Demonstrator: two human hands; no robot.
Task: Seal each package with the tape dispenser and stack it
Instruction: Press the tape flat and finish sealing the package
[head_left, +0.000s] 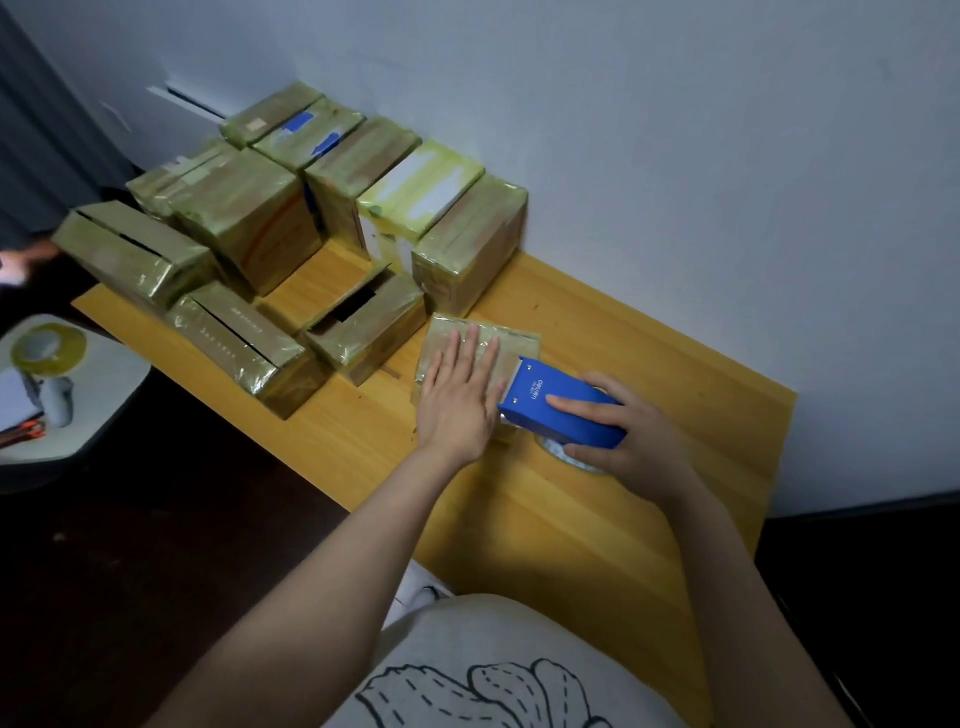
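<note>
Closest to me, on the yellow wooden table, both hands work on one flat package, which lies at about 12 o'clock from my body. My right hand is wrapped around the blue tape dispenser, with the fingers curled over its top. The blade end rests on the package at its 4 o'clock corner. My left hand lies flat on the package with straight fingers and presses it down; it grips nothing.

I judge that this is the sealing step, although I cannot see the tape strip itself. The next move, I think, asks me to pull the dispenser across the package while the left palm stops it from sliding, and then to cut the tape.

Farther away, at 11 o'clock, the open boxes show dark slits on top and seem not sealed yet. Behind them, from 11 to 12 o'clock against the wall, stands the stack of wrapped packages, where this one probably goes afterwards.
</note>
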